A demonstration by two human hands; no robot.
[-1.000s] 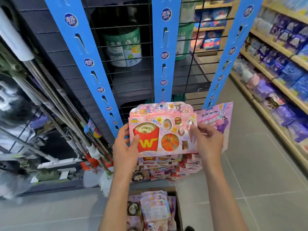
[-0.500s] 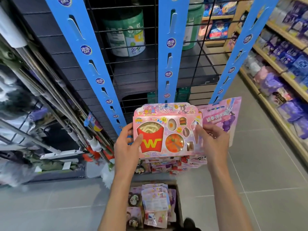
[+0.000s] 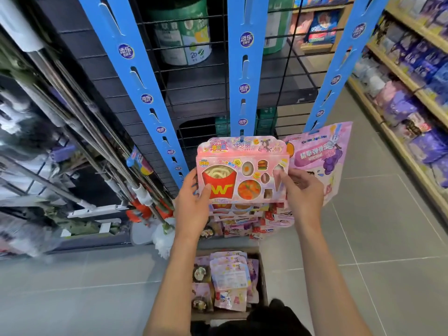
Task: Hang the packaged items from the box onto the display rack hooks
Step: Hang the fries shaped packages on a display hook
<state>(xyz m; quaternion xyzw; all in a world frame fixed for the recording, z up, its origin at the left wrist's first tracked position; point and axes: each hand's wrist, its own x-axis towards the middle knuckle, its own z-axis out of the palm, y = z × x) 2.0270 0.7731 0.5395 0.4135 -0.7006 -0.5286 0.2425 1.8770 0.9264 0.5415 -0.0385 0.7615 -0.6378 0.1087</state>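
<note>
Item: pink cardboard-and-plastic toy food pack [image 3: 242,170], held upright against the middle blue hanging strip [image 3: 245,69], its top hole at a hook.
Left hand [image 3: 192,204]: clamped on the pack's lower left edge.
Right hand [image 3: 303,192]: pinching the right edge.
Handling: likely light, stiff card, crushable blister; grip the edges only.
Supply: open cardboard box [image 3: 263,282] on the floor, near side, holding more packs.
</note>
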